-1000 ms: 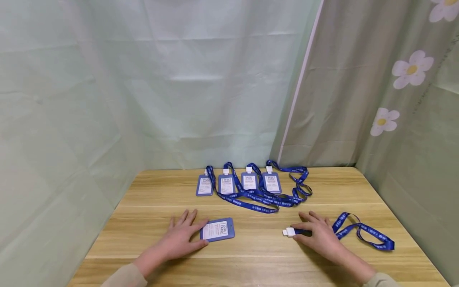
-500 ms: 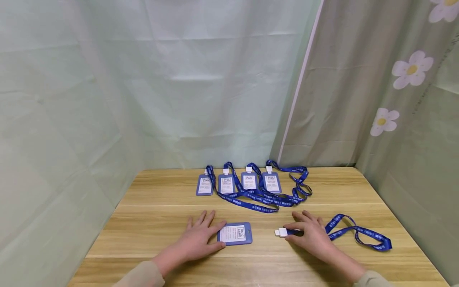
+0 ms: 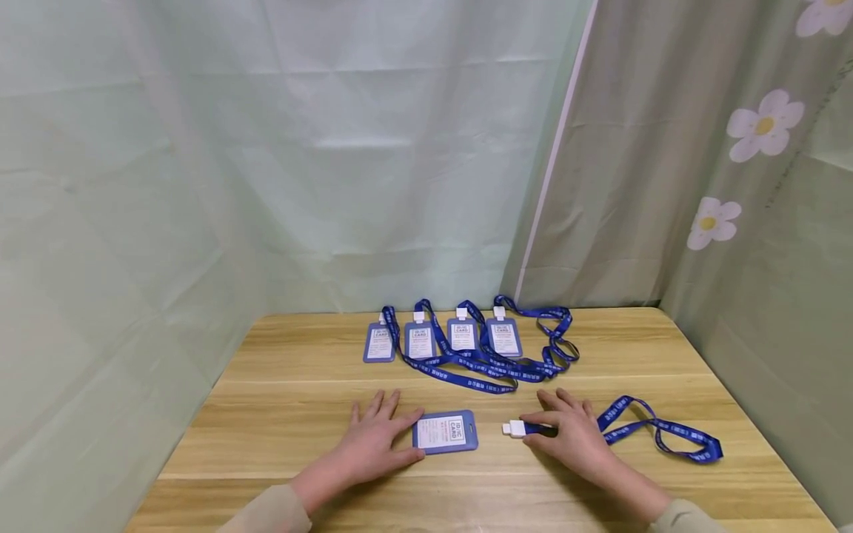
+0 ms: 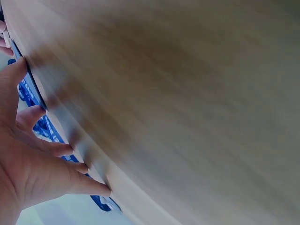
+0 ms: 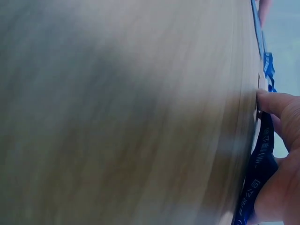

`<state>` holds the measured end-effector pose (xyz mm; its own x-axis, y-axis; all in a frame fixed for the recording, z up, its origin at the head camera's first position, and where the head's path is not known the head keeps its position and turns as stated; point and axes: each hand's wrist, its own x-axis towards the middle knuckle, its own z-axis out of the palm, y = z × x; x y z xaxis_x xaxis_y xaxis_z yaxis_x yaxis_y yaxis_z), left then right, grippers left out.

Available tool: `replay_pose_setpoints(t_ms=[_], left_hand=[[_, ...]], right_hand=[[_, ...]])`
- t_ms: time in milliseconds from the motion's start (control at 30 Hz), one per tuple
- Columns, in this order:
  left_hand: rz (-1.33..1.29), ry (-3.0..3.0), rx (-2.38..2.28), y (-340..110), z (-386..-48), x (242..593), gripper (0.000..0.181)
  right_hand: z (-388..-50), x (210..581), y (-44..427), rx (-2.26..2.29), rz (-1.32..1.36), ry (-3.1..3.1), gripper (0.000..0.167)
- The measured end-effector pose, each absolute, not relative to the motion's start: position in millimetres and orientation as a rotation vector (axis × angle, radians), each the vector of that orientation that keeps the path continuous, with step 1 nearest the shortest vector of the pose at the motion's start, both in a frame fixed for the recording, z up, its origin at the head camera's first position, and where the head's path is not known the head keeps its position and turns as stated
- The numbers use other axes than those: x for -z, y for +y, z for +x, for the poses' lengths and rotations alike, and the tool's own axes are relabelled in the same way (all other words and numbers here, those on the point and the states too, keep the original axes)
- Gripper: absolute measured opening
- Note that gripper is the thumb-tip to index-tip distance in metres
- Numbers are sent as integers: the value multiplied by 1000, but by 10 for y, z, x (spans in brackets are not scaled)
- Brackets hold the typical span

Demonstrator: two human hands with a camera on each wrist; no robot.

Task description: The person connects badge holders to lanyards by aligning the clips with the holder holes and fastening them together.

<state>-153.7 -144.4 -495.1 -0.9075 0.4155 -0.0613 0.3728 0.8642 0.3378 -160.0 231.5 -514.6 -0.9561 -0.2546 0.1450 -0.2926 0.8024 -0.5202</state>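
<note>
In the head view my left hand [image 3: 378, 443] pinches a blue ID card holder [image 3: 444, 431] by its left end, thumb on the near edge and index finger on the far edge. The holder lies flat, its slot facing right. My right hand [image 3: 578, 435] pinches a blue lanyard [image 3: 686, 438] at its white clip [image 3: 516, 428], between thumb and index finger. The clip points left at the slot, a small gap apart. In the left wrist view, the fingertips of my left hand [image 4: 42, 159] touch the table. The right wrist view has the lanyard strap [image 5: 258, 173] under my right hand [image 5: 283, 140].
Several card holders [image 3: 420, 340] with clips and blue lanyards [image 3: 476, 381] attached lie in a row at the back of the wooden table [image 3: 280, 370]. Their straps overlap in front of them. Pale curtains [image 3: 400, 148] hang behind and beside the table.
My left hand has slid the card holder to the right and straightened it. My right hand has drawn the clip and lanyard left, so holder and clip are closer together.
</note>
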Motion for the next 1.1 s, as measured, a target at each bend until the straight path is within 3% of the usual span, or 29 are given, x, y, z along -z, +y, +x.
replay_pose_setpoints(t_ms=[1100], left_hand=[[585, 2891, -544, -1259, -1533, 4955, 70]], right_hand=[[-1595, 5152, 2099, -839, 340, -2911, 33]])
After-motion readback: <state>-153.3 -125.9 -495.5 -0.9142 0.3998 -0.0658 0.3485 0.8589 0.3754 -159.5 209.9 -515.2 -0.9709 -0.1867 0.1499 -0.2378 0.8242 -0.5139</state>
